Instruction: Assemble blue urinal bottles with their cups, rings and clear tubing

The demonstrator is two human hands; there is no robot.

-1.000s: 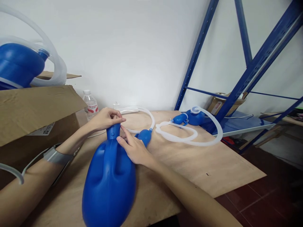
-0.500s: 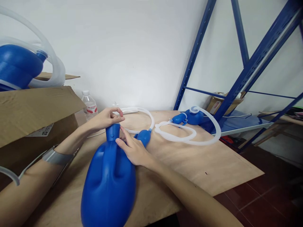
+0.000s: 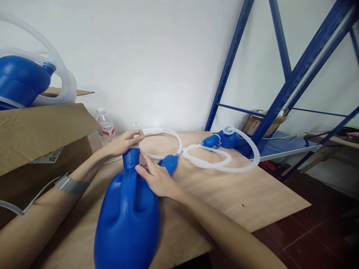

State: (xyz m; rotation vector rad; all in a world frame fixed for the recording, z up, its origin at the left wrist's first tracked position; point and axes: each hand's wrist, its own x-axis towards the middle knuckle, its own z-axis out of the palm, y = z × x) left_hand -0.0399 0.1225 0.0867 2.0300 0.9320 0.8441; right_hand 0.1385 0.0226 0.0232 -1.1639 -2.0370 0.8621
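Note:
A big blue plastic bottle [image 3: 127, 220] with a moulded handle lies on the wooden table, its neck [image 3: 131, 158] pointing away from me. My right hand [image 3: 155, 175] grips the right side of the neck, thumb on the near face and forefinger close to the rim. Just above the mouth, my left hand [image 3: 127, 141] is closed with bent fingers pressed together. Whatever its fingertips hold is hidden. Beyond my right hand lies a smaller blue bulb-shaped piece [image 3: 169, 163], joined to a clear white hose [image 3: 181, 140] that curves behind my hands.
Farther right lies another blue bottle [image 3: 230, 139] with a coiled white hose [image 3: 254, 153]. On the left, a cardboard box [image 3: 47, 123] carries a blue bottle [image 3: 24, 76] with a hose. A water bottle [image 3: 106, 127] stands by the wall. A blue metal rack [image 3: 231, 63] rises at right.
My left hand has dropped slightly closer to the bottle's mouth, and its fingers have closed together. My right hand keeps its place on the neck. The view has shifted slightly.

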